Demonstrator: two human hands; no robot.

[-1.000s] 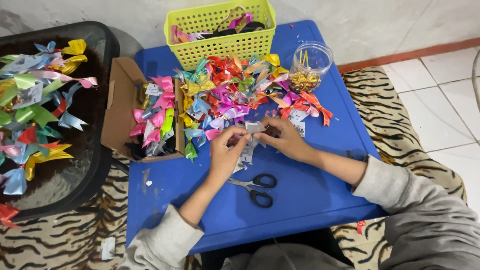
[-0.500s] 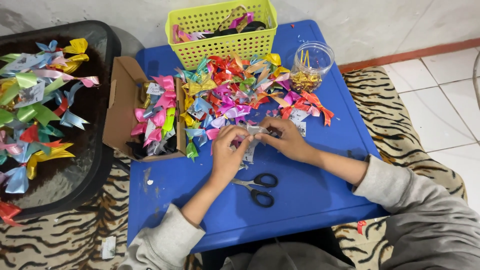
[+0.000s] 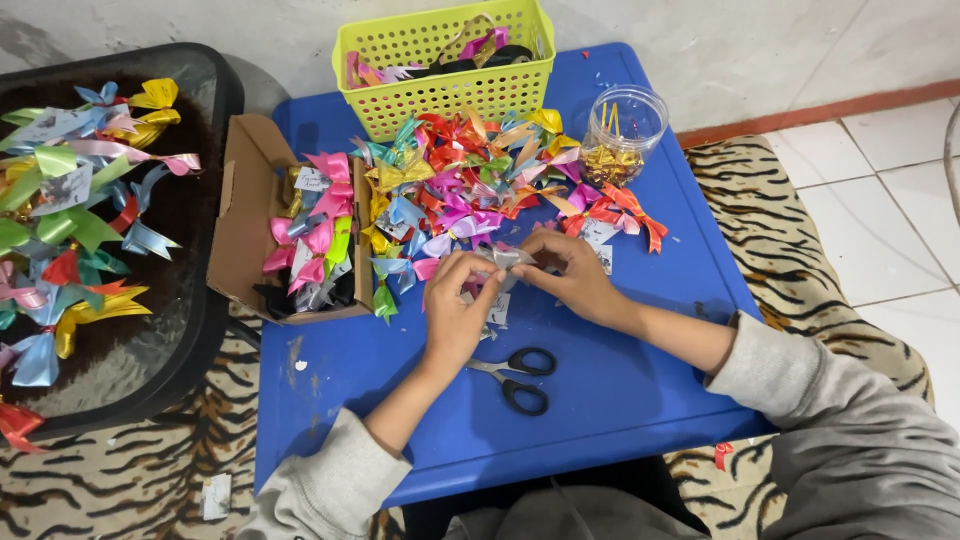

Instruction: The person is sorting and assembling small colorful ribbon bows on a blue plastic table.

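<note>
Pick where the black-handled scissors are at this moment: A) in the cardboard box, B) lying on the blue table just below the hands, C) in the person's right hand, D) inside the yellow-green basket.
B: the scissors lie flat on the blue table, near the left hand's wrist, untouched, while the left hand and right hand both pinch a small silver ribbon piece above them.

Ribbon bow pile (image 3: pixel 480 180) sits mid-table (image 3: pixel 620 400), basket (image 3: pixel 450 90) behind it, cardboard box (image 3: pixel 250 225) to its left. Jar (image 3: pixel 622 135) is on the right, scissors (image 3: pixel 515 375) lie in front.
</note>
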